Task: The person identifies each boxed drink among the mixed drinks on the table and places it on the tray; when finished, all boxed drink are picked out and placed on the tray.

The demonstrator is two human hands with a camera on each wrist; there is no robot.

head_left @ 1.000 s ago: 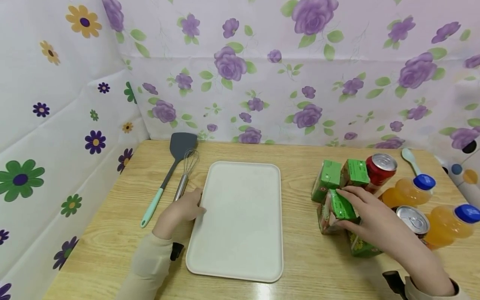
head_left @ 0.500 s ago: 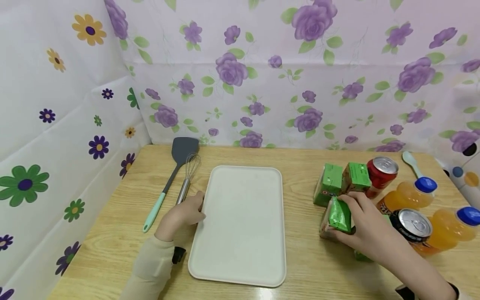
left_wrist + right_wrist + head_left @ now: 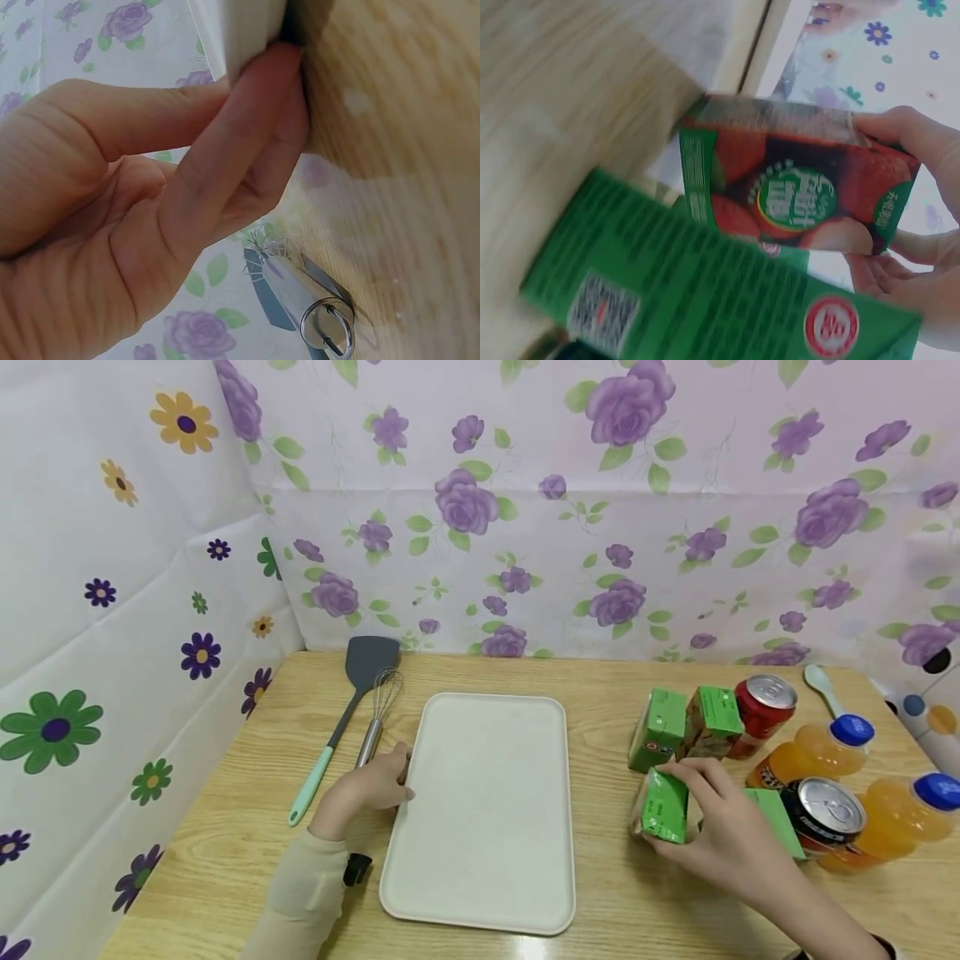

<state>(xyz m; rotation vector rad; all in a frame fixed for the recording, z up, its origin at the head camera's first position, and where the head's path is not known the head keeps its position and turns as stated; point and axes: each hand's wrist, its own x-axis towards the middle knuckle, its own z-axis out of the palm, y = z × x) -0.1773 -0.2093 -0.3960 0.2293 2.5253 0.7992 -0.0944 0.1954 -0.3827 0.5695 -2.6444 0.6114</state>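
My left hand [image 3: 372, 787] pinches the left edge of a white rectangular tray [image 3: 480, 814]. In the left wrist view, thumb and fingers meet on the tray's rim [image 3: 251, 34]. My right hand [image 3: 738, 831] grips a small green-topped juice box [image 3: 665, 806] by its upper end, to the right of the tray. The right wrist view shows this juice box [image 3: 795, 187] with red fruit on its front. Nearer that camera stands another green juice box [image 3: 712, 277], partly covering the held one. Two more juice boxes [image 3: 660, 727] [image 3: 711, 722] stand just behind.
Right of the boxes are a red can [image 3: 761, 718], a black can [image 3: 822, 818], and orange drink bottles [image 3: 825, 747] [image 3: 903, 810] with blue caps. A pale spoon [image 3: 825, 689] lies behind. Left of the tray lie a whisk [image 3: 375, 718] and a spatula [image 3: 337, 727]. Floral cloth [image 3: 525, 527] hangs behind the table.
My right hand has shifted slightly left with the juice box, away from the box beside the black can, whose green top now shows. The left hand stays on the tray edge.
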